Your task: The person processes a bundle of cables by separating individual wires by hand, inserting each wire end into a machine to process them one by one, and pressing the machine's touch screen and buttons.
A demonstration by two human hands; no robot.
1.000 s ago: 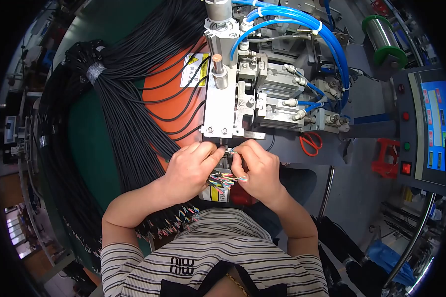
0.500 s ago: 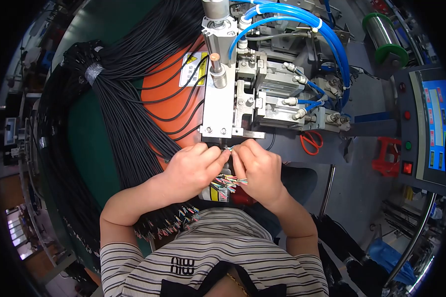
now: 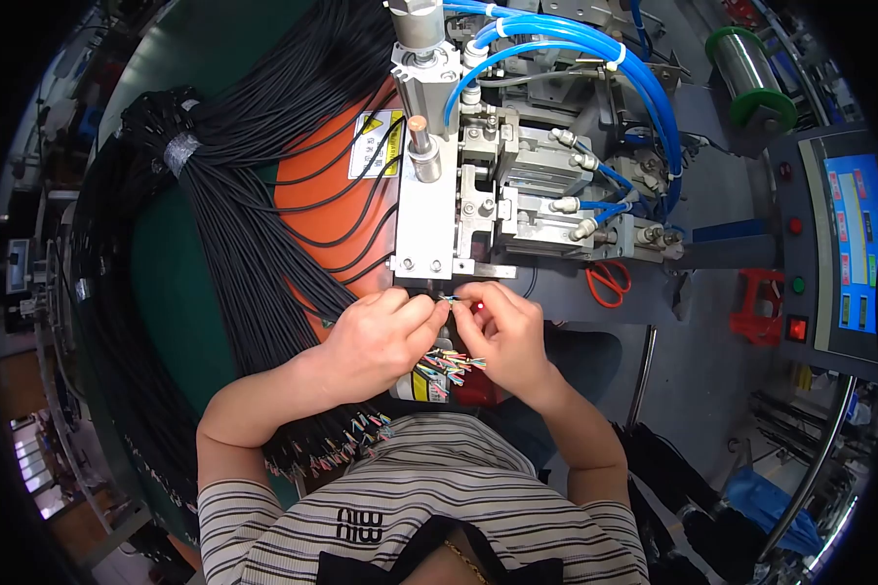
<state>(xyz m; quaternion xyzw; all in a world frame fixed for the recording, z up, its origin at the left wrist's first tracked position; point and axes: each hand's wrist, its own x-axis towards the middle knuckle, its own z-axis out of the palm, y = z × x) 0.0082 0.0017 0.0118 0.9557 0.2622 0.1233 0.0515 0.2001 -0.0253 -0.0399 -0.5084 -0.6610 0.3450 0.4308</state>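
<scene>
My left hand (image 3: 385, 336) is closed in a pinch on thin coloured wires (image 3: 448, 300), just below the front edge of the machine's white metal plate (image 3: 426, 229). Facing it, my right hand (image 3: 509, 336) pinches the same wires between thumb and forefinger, and a small red glow shows beside its fingertips. Below and between the hands, more stripped cable ends (image 3: 449, 365) fan out in red, green, yellow and white. A large tied bundle of black cables (image 3: 229, 219) lies to the left, several of its cables running to the plate. The other fingers partly hide the wires.
Pneumatic cylinders (image 3: 546, 210) with blue hoses (image 3: 654, 93) stand behind the plate, over an orange surface (image 3: 307, 200). Red-handled scissors (image 3: 609, 284) lie right of my hands. Further right are a control screen (image 3: 857, 244), a wire spool (image 3: 748, 73) and a red stool (image 3: 754, 310).
My right fingers have spread a little and shifted, baring more of the wires, and the red glow now shows there. My left hand keeps its pinch. The view has shifted slightly.
</scene>
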